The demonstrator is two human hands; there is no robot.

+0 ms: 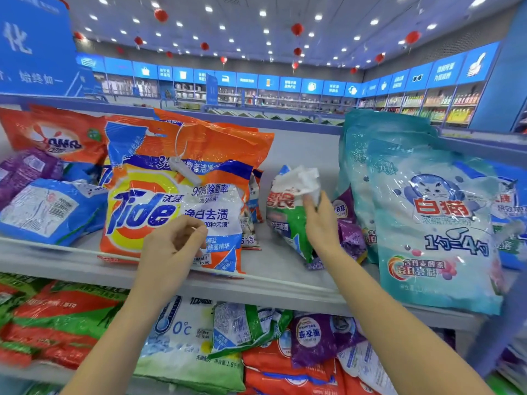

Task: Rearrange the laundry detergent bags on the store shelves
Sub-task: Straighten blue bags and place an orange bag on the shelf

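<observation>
Grip R: my right hand holds green bag at top.
Grip L: left hand curled by Tide bag, pinch unclear.
Axis: green bag leans upright, right of Tide bag.

The Tide bag was orange with a yellow-and-orange bullseye, blue lettering and a white panel. The large bag was teal with red characters and a white cat emblem. The small bag was green, white and red. The barcode bag was blue with a white label panel. The shelf was grey.
</observation>
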